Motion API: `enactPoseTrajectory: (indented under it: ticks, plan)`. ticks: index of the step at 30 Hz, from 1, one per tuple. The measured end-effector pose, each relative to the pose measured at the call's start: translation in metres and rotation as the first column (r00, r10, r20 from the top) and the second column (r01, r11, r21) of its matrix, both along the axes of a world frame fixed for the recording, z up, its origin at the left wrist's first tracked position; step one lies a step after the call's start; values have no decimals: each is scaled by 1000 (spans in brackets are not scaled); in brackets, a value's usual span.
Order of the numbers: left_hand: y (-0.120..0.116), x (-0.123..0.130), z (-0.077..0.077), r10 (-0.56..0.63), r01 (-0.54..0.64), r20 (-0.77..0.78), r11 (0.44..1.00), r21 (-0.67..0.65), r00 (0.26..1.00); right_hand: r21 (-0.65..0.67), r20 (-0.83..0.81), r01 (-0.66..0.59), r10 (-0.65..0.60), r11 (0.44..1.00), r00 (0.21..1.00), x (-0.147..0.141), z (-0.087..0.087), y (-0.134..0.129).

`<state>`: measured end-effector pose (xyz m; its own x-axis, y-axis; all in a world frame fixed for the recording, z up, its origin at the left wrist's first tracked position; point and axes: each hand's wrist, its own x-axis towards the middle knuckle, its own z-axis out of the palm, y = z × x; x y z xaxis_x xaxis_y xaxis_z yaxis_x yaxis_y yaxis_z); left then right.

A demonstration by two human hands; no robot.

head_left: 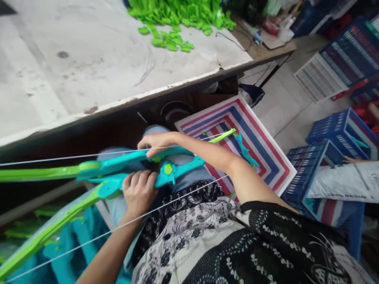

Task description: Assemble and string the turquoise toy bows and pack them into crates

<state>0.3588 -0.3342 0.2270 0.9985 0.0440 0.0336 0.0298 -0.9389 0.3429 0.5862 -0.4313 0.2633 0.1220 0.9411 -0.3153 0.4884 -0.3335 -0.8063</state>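
Note:
Two toy bows with teal grips and lime-green limbs lie across my lap. My left hand (139, 192) is closed around the teal grip of the nearer bow (171, 172), whose green limb runs down to the lower left. My right hand (156, 142) rests on top of the farther bow (118, 161), fingers pressing its teal middle beside the white string (74, 156). A second white string (112, 230) crosses my left forearm. The farther bow's green tip (225, 135) points over a striped bag.
A worn white worktable (89, 67) fills the upper left, with a heap of small green plastic parts (177, 15) at its far end. A red, white and blue striped bag (260, 146) lies to the right. Blue crates (340, 130) stand on the floor further right.

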Motion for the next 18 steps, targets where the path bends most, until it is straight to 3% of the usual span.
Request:
enactPoseTrajectory:
  ticks: [2,5,7,10,13,15,18]
  plan:
    - [3,3,19,-69,72,-105,997,34,992,-54,-209,-69,56,996,976,3,-1,2]
    - [9,-3,45,-152,163,-233,986,29,961,-191,-489,-259,137,947,862,-9,-8,5]
    - [10,-6,55,-172,186,-303,982,19,937,-254,-537,-306,129,918,834,-17,-14,10]
    - [4,-4,59,-84,100,-392,995,21,916,-248,-328,-94,8,964,945,-12,-11,17]
    - [3,1,58,-35,20,-486,999,-36,873,-43,49,32,-30,999,998,10,5,16]
    - [8,2,57,-12,-10,-499,999,-42,867,102,247,-25,-1,994,969,24,15,9]
    - [17,-2,51,78,-78,-446,997,20,891,249,355,-137,41,959,934,24,20,-14]
